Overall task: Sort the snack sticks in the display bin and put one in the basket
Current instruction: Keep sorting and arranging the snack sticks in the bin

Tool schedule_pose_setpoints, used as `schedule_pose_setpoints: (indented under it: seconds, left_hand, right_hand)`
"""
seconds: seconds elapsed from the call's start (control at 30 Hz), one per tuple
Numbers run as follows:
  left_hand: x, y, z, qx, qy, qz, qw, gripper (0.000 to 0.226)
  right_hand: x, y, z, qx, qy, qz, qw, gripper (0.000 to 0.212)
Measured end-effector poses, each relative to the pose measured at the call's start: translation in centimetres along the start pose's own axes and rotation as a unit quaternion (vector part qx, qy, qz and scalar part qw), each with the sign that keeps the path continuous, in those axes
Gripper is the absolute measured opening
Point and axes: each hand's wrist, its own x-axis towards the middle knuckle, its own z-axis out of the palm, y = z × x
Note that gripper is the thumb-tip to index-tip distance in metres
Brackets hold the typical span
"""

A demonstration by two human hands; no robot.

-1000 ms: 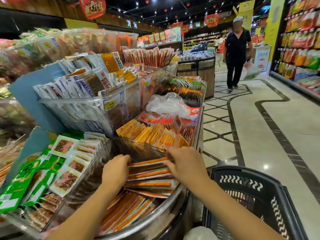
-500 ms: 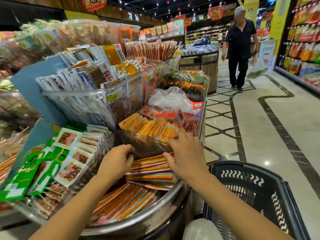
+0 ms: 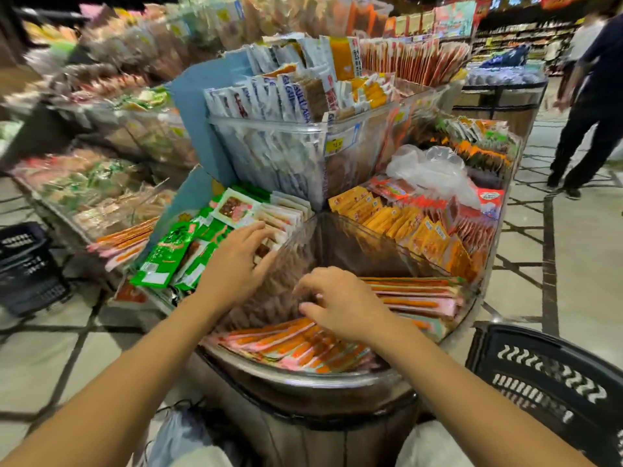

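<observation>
Long orange-and-pink snack sticks fill the curved clear display bin [image 3: 303, 377]. Some lie in a loose row [image 3: 286, 345] at the front, others in a stack [image 3: 418, 294] at the right. My right hand [image 3: 340, 303] is over the left end of that stack, with its fingers and thumb curled around the ends of the sticks. My left hand [image 3: 236, 261] reaches over the clear divider with its fingers spread, touching the white packets [image 3: 283, 214] in the neighbouring section. The black basket [image 3: 546, 382] stands on the floor at the lower right.
Upper clear bins of white and orange packets [image 3: 276, 96] rise behind. Green packets [image 3: 161, 257] lie to the left and yellow packets [image 3: 397, 217] to the right. A second black basket [image 3: 23, 264] sits at far left. A person [image 3: 593, 106] walks in the aisle at right.
The view has swung left. My left hand has left the stick bin and gone up over the divider to the white packets. My right hand has slid left along the stack.
</observation>
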Motion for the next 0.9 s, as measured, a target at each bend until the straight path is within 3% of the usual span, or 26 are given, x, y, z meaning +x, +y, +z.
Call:
schedule_pose_setpoints:
  seconds: [0.1,0.2,0.63,0.9]
  left_hand:
    - [0.0,0.3,0.1,-0.016,-0.007,-0.014,1.0,0.045]
    - [0.0,0.3,0.1,-0.027,-0.004,-0.019,0.999,0.041]
    - [0.1,-0.3,0.8,-0.058,0.01,-0.024,0.998,0.038]
    - [0.1,-0.2,0.8,-0.051,0.008,-0.03,0.998,0.034]
  right_hand:
    - [1.4,-1.0,1.6,0.005,-0.115,-0.022,0.993,0.027]
    - [1.8,-1.1,2.9,0.004,-0.154,-0.039,0.987,0.028]
    - [1.9,-0.6,3.7,0.016,-0.188,-0.089,0.978,0.029]
    - [1.7,-0.7,3.5,0.05,-0.166,-0.071,0.982,0.015]
